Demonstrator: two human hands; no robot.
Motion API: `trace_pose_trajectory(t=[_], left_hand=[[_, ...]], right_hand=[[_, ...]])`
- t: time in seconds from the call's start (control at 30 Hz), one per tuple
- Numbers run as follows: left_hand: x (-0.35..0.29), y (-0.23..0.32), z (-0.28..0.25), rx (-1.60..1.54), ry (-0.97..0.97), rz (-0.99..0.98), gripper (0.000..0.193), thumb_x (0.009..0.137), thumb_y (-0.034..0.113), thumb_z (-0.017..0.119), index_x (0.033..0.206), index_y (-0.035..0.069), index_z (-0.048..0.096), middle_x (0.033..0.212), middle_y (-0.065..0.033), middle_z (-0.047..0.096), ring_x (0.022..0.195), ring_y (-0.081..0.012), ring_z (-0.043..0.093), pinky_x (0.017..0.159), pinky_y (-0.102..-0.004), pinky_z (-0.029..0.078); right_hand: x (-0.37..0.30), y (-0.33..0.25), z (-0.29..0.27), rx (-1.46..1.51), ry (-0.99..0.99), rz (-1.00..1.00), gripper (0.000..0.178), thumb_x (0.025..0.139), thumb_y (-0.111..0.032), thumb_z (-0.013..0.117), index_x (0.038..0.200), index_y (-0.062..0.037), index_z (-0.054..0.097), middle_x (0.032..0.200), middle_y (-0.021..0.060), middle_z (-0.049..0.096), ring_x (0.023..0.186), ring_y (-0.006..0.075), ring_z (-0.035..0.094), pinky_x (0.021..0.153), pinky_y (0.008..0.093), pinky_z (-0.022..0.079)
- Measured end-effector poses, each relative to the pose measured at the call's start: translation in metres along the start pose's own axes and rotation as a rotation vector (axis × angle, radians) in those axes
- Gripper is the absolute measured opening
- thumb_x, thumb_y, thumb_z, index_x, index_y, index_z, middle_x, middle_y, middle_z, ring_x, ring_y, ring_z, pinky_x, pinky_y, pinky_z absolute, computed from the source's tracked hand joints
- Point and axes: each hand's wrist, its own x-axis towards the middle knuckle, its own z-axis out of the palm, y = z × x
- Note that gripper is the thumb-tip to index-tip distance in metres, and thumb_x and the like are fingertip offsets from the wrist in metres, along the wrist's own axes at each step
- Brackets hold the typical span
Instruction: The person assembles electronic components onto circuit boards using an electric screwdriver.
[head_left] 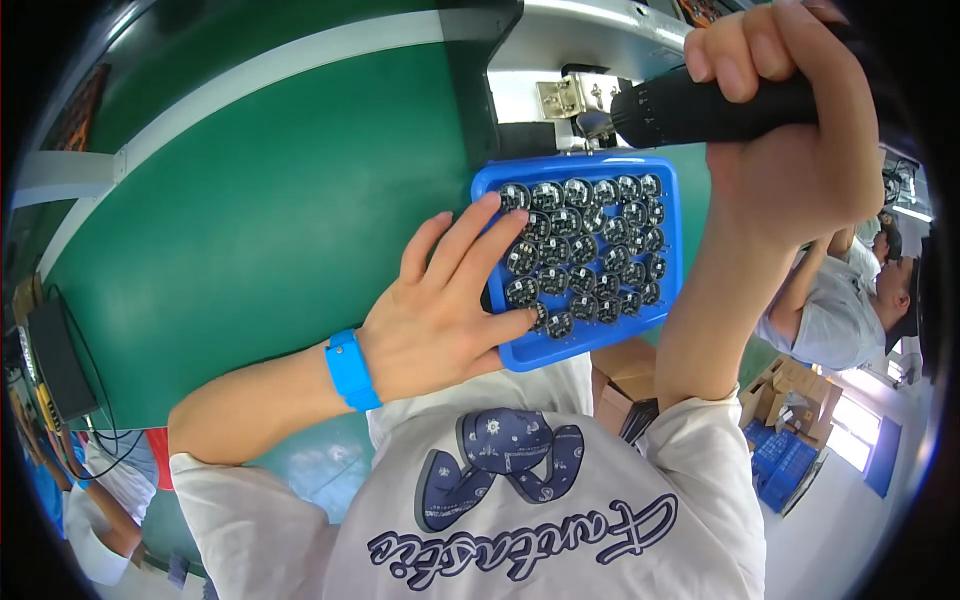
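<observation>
A blue tray [590, 347] holds rows of small round black circuit boards [582, 249]. My left hand [435, 315] lies over the tray's left side with its fingers stretched and apart. Its fingertips reach the boards at the upper left, and the thumb rests by a board at the lower left. Raised at the upper right, my right hand [790, 130] is closed round a thick black cylindrical handle [690, 108]. The handle's left end sits close to a metal fixture [578, 98] just beyond the tray. What lies under the right palm is hidden.
The tray stands on a green table [300, 200], beside a dark machine frame [478, 80]. A black box [60, 360] with cables is at the far left. Other people [835, 310] sit at the right and lower left. Cardboard boxes [790, 395] and blue crates [785, 465] stand at the right.
</observation>
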Motion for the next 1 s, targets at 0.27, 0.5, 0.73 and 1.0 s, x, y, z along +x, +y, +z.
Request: trace_pose_trajectory(t=[0.27,0.5,0.73,1.0], left_hand=[[0.001,-0.002,0.0,-0.011,0.021,-0.03,0.033,0.072,0.038,0.083,0.1,0.025,0.073,0.156,-0.0215,0.042,0.151,-0.0434,0.03,0.118,-0.0604,0.027],[-0.001,-0.005,0.001,-0.006,-0.008,-0.052,0.035,0.069,0.03,0.09,0.1,0.026,0.075,0.161,-0.0173,0.039,0.152,-0.043,0.03,0.119,-0.0615,0.024],[0.002,-0.005,0.002,-0.031,-0.011,-0.05,0.037,0.068,0.03,0.091,0.101,0.026,0.075,0.161,-0.0175,0.038,0.152,-0.0427,0.029,0.119,-0.0617,0.024],[0.001,-0.003,0.003,-0.035,0.002,-0.04,0.039,0.066,0.03,0.09,0.102,0.026,0.076,0.162,-0.017,0.038,0.153,-0.0416,0.028,0.119,-0.0627,0.023]], right_hand=[[-0.058,-0.023,0.015,-0.053,-0.113,0.032,0.022,0.093,-0.013,0.052,0.114,-0.0063,0.052,0.072,-0.0014,0.049,0.06,0.0113,0.049,0.063,0.033,0.042],[-0.122,-0.004,0.031,-0.098,-0.165,0.039,0.026,0.1,-0.014,0.059,0.123,-0.012,0.045,0.074,0.0009,0.055,0.059,0.0125,0.057,0.055,0.0321,0.047],[-0.124,0.006,0.029,-0.085,-0.178,0.104,0.027,0.102,-0.012,0.056,0.126,-0.0124,0.043,0.075,0.004,0.054,0.059,0.0167,0.056,0.058,0.0364,0.048],[-0.128,0.01,0.033,-0.083,-0.138,0.113,0.026,0.1,-0.011,0.056,0.123,-0.012,0.042,0.073,0.0051,0.054,0.058,0.0176,0.055,0.057,0.0372,0.048]])
